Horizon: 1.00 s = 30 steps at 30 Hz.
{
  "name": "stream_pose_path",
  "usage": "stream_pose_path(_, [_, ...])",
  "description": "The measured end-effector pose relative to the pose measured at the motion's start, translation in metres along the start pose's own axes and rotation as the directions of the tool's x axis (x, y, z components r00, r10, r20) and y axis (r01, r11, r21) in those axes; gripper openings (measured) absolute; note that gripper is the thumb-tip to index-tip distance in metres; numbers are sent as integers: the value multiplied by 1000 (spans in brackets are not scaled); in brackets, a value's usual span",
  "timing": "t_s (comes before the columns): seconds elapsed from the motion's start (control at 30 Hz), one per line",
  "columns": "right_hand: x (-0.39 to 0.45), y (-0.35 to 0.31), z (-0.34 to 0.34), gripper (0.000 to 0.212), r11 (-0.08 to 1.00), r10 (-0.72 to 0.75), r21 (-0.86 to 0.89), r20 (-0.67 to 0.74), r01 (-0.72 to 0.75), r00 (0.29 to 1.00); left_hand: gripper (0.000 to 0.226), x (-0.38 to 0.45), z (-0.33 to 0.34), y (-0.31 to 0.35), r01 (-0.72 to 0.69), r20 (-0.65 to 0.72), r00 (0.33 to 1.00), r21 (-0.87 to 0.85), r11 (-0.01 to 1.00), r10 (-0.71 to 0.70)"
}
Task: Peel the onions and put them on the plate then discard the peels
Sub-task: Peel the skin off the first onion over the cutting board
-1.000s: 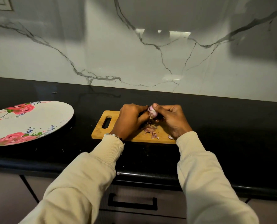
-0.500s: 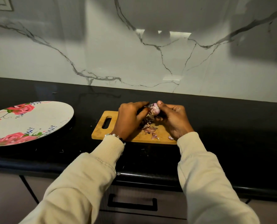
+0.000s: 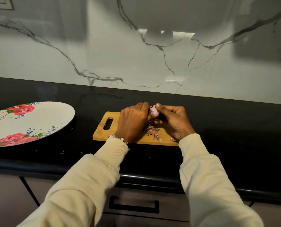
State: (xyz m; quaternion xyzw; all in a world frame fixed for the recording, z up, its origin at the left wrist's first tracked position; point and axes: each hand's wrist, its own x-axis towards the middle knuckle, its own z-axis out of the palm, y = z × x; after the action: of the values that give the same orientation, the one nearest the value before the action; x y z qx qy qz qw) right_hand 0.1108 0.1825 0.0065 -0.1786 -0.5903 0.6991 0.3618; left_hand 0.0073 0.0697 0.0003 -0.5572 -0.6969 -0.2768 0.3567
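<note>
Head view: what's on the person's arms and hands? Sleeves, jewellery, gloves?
Both arms wear long cream sleeves with ribbed cuffs. The left hand is bare, with a beaded bracelet of pale beads at the wrist, just past the cuff. The right hand is bare too; no gloves, no bracelet visible on it.

A small pinkish-purple onion (image 3: 154, 112) sat just above frame centre, held off the surface. Thin purple-brown peels (image 3: 152, 130) lay scattered directly below it. A round white plate (image 3: 61, 115) with pink roses lay flat at the left edge.
</note>
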Motion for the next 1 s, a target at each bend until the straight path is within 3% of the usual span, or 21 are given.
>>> stream_pose_path(0.13, [-2,-3,0,15,1000,-2,20,6,2,1000,29,1,2,-2,58,-17,998,-59,997,-59])
stream_pose_path(0.27, [-4,-6,0,13,1000,-9,16,16,9,1000,48,4,-6,0,205,96,978,-311,928,-184])
stream_pose_path(0.4, [-6,-9,1,11,1000,-2,17,-17,2,1000,15,6,-1,-6,293,126,956,-429,854,-265])
stream_pose_path(0.53, [-8,-12,2,11,999,10,38,-73,-7,997,7,8,1,-7,397,172,916,-512,762,-361])
stream_pose_path(0.87, [-12,-22,4,18,979,32,202,-103,-10,994,7,9,-9,-3,475,134,857,-578,663,-497])
stream_pose_path(1.0, [-11,-24,0,11,958,90,282,-136,-49,987,16,8,-5,-6,423,117,897,-505,753,-426])
